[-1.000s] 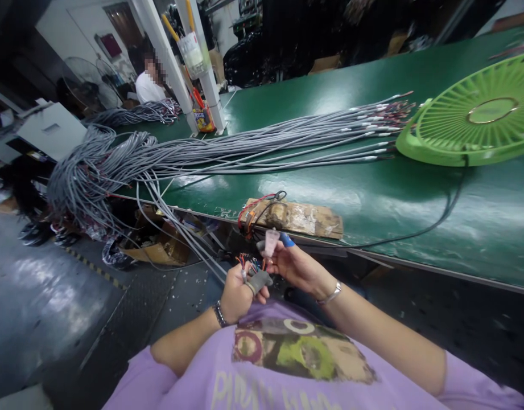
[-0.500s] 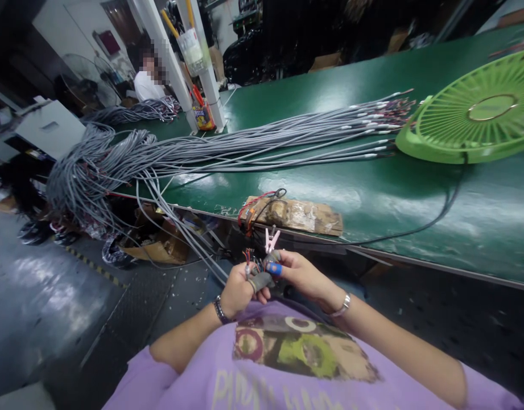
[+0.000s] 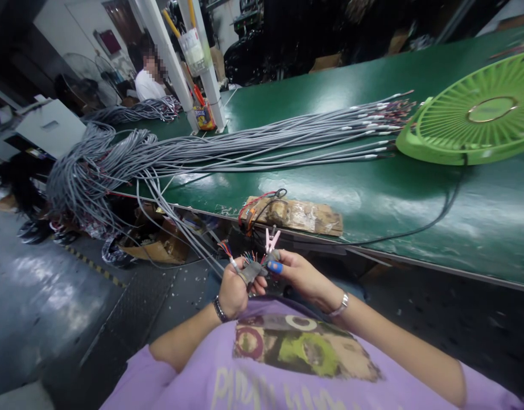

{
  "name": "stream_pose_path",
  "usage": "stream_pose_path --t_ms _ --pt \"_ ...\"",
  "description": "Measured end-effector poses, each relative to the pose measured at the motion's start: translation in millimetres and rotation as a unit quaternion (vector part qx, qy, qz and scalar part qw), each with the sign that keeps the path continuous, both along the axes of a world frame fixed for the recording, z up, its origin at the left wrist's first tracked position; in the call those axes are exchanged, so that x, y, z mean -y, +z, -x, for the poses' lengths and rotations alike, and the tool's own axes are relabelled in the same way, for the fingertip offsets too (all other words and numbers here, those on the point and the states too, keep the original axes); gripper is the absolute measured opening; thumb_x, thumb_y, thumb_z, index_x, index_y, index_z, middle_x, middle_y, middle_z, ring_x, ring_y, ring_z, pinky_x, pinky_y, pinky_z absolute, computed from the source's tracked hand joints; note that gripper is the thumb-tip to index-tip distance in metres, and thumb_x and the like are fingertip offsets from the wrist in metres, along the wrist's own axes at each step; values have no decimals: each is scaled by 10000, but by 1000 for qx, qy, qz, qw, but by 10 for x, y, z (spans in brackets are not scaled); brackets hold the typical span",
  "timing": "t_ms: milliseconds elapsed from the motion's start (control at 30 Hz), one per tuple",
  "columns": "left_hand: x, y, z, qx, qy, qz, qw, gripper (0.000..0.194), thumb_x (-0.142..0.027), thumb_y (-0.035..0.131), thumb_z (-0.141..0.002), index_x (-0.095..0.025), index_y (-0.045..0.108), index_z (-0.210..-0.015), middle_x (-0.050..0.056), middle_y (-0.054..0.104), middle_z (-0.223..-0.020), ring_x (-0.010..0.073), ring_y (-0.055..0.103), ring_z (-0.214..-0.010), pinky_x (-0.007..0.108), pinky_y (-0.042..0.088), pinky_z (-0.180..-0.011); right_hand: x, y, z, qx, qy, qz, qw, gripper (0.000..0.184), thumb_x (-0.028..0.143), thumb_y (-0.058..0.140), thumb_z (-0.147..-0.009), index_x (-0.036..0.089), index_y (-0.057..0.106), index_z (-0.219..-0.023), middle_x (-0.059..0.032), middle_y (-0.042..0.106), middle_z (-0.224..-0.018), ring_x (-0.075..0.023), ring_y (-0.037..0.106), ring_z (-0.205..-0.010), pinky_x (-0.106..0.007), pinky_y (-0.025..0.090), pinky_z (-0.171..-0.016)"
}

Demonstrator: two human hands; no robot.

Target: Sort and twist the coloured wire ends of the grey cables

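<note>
My left hand [image 3: 236, 290] is closed around the end of a grey cable [image 3: 214, 265], low in front of my shirt. From its fingers a bunch of coloured wires [image 3: 225, 248] sticks out to the left beside a white sleeve, and a fan of thin wires [image 3: 250, 256] points up. My right hand [image 3: 298, 273] is pinched at some of these thin wires, close to the left fingertips; the exact grip is partly hidden. Grey finger covers and a blue band wrap some fingers. A pink clip [image 3: 271, 240] stands just beyond my right fingertips, by the bench edge.
Long grey cables [image 3: 244, 142] lie along the green bench [image 3: 372, 199] and hang over its left end. A wooden block [image 3: 304, 216] with red and black leads sits at the near edge. To the right is a green fan [image 3: 470, 114]. A person [image 3: 149, 80] is at the back left.
My left hand has shifted slightly left and turned, spreading the coloured wires leftward and the thin ones into a fan. My right hand has barely moved.
</note>
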State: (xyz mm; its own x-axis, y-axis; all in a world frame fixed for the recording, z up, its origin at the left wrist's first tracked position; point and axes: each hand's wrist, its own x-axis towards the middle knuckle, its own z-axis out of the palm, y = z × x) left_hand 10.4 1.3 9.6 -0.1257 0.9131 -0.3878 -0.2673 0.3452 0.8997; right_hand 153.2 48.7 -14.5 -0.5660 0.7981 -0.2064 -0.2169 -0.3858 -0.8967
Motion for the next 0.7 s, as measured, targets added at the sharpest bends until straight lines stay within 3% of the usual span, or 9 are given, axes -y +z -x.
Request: stream_pose_path --t_ms 333,533,700 --pt "2 -47 9 15 28 6 999 435 -540 751 -568 -182 510 -621 -13 582 -426 99 482 -307 196 291 -352 32 32 -27 -12 31 -31 999 494 604 773 -605 170 551 -688 12 565 -650 -120 461 -614 -291 372 -632" --pt "1 -64 19 15 40 5 999 439 -529 768 -549 -180 514 -625 -18 577 -430 94 482 -314 190 292 -355 57 60 -19 40 -7 -28 999 534 640 774 -554 170 545 -660 35 519 -611 -108 415 -599 -274 337 -611" --pt "5 -57 26 12 45 3 999 435 -530 767 -554 -178 523 -630 -9 582 -439 111 512 -338 189 288 -355 83 87 1 24 25 0 999 522 624 773 -568 174 527 -666 40 512 -604 -99 395 -578 -265 322 -589"
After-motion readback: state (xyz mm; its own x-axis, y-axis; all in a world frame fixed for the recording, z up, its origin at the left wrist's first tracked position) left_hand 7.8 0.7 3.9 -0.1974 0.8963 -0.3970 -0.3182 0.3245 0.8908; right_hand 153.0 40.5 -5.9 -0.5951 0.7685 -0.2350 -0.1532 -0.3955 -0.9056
